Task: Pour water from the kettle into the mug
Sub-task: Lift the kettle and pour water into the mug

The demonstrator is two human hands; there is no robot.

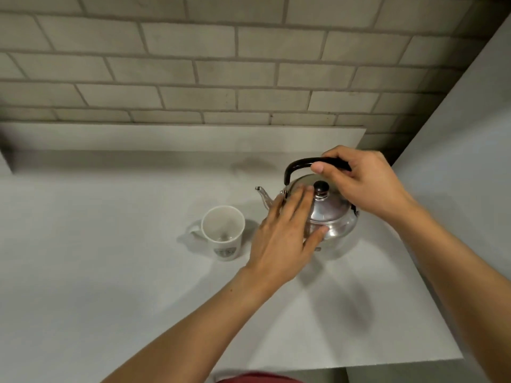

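The right hand is clenching the kettle by its black handle; the left hand, fingers loose, is steadying the slick steel lid, likely heavy with water.

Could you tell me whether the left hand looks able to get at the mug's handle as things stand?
Probably yes. The left hand rests flat on the kettle, holding nothing, and the white mug stands just to its left, its handle pointing away with bare counter around it.

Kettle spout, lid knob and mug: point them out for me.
kettle spout [262,195], head view, on the spout's metal neck.
lid knob [320,187], head view, on the black knob's top.
mug [226,251], head view, on its printed side wall.
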